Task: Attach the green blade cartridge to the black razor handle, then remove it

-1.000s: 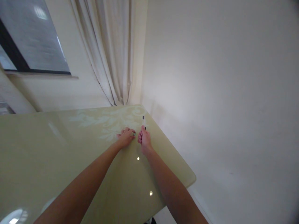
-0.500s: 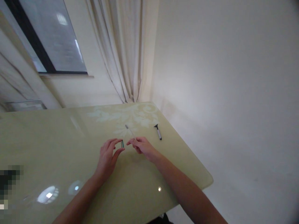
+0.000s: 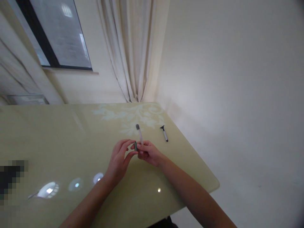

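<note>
My left hand (image 3: 121,156) pinches a small flat piece (image 3: 135,146) by its two ends, between thumb and fingertips. Dark with a green strip, it looks like a razor cartridge. My right hand (image 3: 149,152) is closed around a pale toothbrush (image 3: 140,134); its grey bristle head points away from me, and the lower handle is hidden in the fingers. The right fingertips are right at the cartridge, though whether they touch it I cannot tell. To the right of the toothbrush, a razor (image 3: 164,134) with a black head and light grey handle lies on the table.
The glossy pale-green table (image 3: 59,139) has a white floral pattern near its far corner and reflects lights. A white wall (image 3: 225,95) runs along its right side. Curtains (image 3: 133,47) and a window stand behind. A blurred dark patch lies at the left edge.
My left hand has moved right with the cartridge, closing the gap to my right hand. The toothbrush has swung more upright. The view has shifted slightly.
</note>
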A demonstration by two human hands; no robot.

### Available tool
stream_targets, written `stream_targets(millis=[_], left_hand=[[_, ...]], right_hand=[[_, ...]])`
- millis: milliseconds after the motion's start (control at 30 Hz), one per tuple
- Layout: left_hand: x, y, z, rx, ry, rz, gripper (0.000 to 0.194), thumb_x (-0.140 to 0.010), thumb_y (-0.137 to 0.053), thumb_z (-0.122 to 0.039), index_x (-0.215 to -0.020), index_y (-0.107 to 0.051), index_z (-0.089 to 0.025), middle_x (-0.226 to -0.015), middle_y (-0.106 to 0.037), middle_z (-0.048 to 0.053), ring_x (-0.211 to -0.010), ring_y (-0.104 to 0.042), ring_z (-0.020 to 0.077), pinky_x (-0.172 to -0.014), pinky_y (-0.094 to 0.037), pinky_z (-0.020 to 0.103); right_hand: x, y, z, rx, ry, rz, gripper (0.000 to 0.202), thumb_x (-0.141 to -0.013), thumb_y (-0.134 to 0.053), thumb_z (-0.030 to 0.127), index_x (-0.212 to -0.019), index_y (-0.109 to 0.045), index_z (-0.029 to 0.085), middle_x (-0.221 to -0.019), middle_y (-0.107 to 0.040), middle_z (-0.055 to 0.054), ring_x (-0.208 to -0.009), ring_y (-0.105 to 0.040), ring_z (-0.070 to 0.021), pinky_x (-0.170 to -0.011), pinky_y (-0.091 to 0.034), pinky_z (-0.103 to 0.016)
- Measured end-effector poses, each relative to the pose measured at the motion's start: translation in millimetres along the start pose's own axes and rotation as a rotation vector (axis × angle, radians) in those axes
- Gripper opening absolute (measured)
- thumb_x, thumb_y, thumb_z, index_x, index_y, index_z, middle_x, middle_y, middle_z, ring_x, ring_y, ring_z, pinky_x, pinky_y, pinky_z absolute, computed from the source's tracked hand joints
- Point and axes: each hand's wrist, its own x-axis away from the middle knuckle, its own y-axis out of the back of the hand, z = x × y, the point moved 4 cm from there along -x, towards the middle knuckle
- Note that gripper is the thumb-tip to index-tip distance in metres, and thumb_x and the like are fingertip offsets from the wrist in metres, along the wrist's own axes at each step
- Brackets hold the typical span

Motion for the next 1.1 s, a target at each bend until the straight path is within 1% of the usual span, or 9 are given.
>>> stream_targets(millis=[167, 333, 467, 567, 700, 833, 933, 1100], left_hand=[[-0.5, 0.9, -6.8, 0.029, -0.001, -0.007, 0.03, -0.102, -0.059, -0.041, -0.126, -0.062, -0.024, -0.118, -0.064, 0.009, -0.091, -0.064, 0.0206, -0.086, -0.059, 0.038], [0.1, 2.5, -6.2, 0.02, 0.017, 0.007, 0.031, -0.101, -0.06, -0.043, -0.126, -0.062, -0.025, -0.118, -0.064, 0.01, -0.091, -0.063, 0.0214, -0.088, -0.058, 0.04], [-0.6, 4.8, -4.7, 0.007, 0.01, 0.004, 0.031, -0.1, -0.062, -0.04, -0.127, -0.061, -0.024, -0.117, -0.063, 0.009, -0.088, -0.062, 0.0199, -0.086, -0.058, 0.038], [-1.3, 6.1, -4.6, -0.005, -0.009, -0.005, 0.032, -0.101, -0.061, -0.04, -0.128, -0.061, -0.023, -0.116, -0.063, 0.008, -0.084, -0.061, 0.0186, -0.083, -0.057, 0.036], [-1.2, 6.0, -3.3, -0.007, -0.007, 0.005, 0.033, -0.1, -0.063, -0.04, -0.128, -0.061, -0.023, -0.116, -0.062, 0.008, -0.084, -0.061, 0.0183, -0.083, -0.057, 0.036], [-0.4, 5.2, -0.9, 0.02, 0.003, 0.027, 0.037, -0.097, -0.067, -0.04, -0.13, -0.06, -0.025, -0.116, -0.061, 0.007, -0.083, -0.06, 0.0175, -0.082, -0.058, 0.036], [-1.0, 5.5, -0.8, 0.043, 0.016, 0.023, 0.035, -0.097, -0.068, -0.037, -0.129, -0.06, -0.026, -0.114, -0.061, 0.006, -0.082, -0.059, 0.0169, -0.082, -0.057, 0.036], [-4.3, 7.9, -4.9, 0.077, 0.044, -0.026, 0.032, -0.093, -0.073, -0.037, -0.12, -0.061, -0.024, -0.102, -0.06, 0.003, -0.077, -0.056, 0.0158, -0.073, -0.055, 0.031]], right_hand=[[2.0, 0.8, -1.2, 0.006, 0.008, -0.01, 0.036, -0.075, -0.089, 0.046, -0.084, -0.079, 0.013, -0.054, -0.041, 0.008, -0.048, -0.022, -0.0043, -0.051, -0.012, -0.025], [3.0, 1.2, -0.3, 0.054, -0.006, -0.061, 0.04, -0.072, -0.088, 0.05, -0.082, -0.078, 0.013, -0.053, -0.041, 0.007, -0.049, -0.024, -0.0055, -0.052, -0.013, -0.027], [2.1, 1.4, 0.1, 0.09, -0.003, -0.085, 0.043, -0.074, -0.087, 0.053, -0.081, -0.076, 0.012, -0.053, -0.041, 0.008, -0.048, -0.022, -0.0053, -0.052, -0.01, -0.028], [1.4, 2.0, 2.0, 0.082, 0.018, -0.123, 0.041, -0.07, -0.09, 0.05, -0.076, -0.07, 0.014, -0.053, -0.038, 0.009, -0.047, -0.022, -0.0046, -0.051, -0.009, -0.028], [1.4, 1.7, 5.1, 0.06, 0.052, -0.169, 0.04, -0.067, -0.092, 0.043, -0.072, -0.062, 0.017, -0.052, -0.037, 0.01, -0.046, -0.022, -0.0043, -0.05, -0.01, -0.027], [1.5, 0.4, 4.0, 0.072, 0.024, -0.171, 0.04, -0.067, -0.091, 0.044, -0.073, -0.061, 0.017, -0.05, -0.033, 0.011, -0.046, -0.021, -0.0048, -0.05, -0.01, -0.027], [1.6, -0.7, 3.6, 0.084, 0.021, -0.173, 0.038, -0.067, -0.089, 0.044, -0.074, -0.063, 0.017, -0.05, -0.034, 0.011, -0.046, -0.021, -0.0052, -0.05, -0.009, -0.028], [1.8, -2.1, 4.9, 0.123, 0.049, -0.197, 0.038, -0.066, -0.089, 0.045, -0.073, -0.064, 0.017, -0.05, -0.038, 0.01, -0.046, -0.023, -0.0052, -0.05, -0.011, -0.027]])
